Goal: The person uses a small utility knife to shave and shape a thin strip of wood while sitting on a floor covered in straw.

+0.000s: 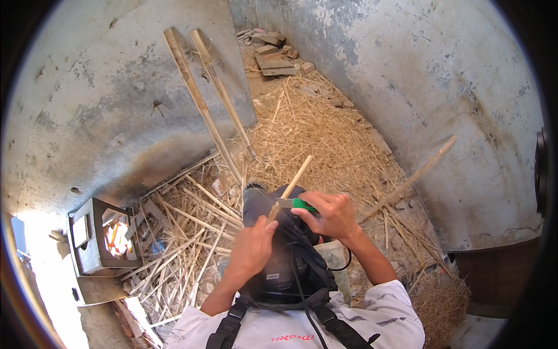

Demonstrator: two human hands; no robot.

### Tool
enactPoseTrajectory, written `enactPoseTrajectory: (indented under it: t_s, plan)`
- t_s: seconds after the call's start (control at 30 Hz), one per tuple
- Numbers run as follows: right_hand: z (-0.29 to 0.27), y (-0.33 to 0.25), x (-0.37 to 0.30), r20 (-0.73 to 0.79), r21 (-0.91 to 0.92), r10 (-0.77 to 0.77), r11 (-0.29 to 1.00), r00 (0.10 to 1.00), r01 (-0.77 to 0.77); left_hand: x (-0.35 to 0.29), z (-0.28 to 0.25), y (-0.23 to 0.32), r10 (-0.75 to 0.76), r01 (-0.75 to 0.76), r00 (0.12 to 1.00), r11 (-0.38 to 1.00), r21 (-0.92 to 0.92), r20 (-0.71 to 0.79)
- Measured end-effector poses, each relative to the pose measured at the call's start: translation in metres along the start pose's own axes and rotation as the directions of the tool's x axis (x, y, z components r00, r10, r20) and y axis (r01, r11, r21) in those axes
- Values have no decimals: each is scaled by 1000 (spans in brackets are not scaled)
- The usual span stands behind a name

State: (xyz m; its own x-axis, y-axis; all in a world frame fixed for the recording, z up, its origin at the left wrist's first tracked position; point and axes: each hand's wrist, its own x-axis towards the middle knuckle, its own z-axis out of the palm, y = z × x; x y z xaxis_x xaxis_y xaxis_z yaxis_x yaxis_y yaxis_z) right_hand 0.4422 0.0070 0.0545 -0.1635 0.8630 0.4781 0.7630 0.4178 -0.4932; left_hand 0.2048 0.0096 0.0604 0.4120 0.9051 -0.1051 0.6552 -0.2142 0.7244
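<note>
My left hand (252,247) is closed around the lower end of a pale wooden stick (298,175), which slants up and to the right over my leg. In my right hand (332,214) is a green-handled knife (302,203). Its short, broad metal blade lies against the stick, a little above my left thumb. The fingers of my right hand wrap the handle and hide part of it. My dark trousers (256,206) show beneath the stick.
Straw shavings (308,128) cover the floor ahead. Split sticks (195,256) lie scattered at the left, near a box-like frame (93,238). Two long poles (200,104) lean on the left wall, and another stick (415,174) leans at the right. Bricks (273,61) are piled at the back.
</note>
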Motion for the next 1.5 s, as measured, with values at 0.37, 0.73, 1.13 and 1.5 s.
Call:
enactPoseTrajectory:
  t_s: [0.37, 0.73, 1.13, 1.5]
  plan:
    - [-74, 110, 8, -454, 68, 432, 889, 779, -453, -23, -11, -25, -77, 95, 986, 989, -116, 149]
    - [-10, 2, -5, -58, 151, 40, 988, 998, -31, -5, -17, 5, -23, 38, 997, 975, -221, 71]
    - [3, -6, -4, -28, 102, -34, 994, 999, 37, -1, -3, 9, 56, -57, 998, 998, -39, -41]
    - [-16, 55, 6, -243, -62, 201, 973, 949, -222, -12, 6, -12, 42, -38, 999, 988, 148, -28]
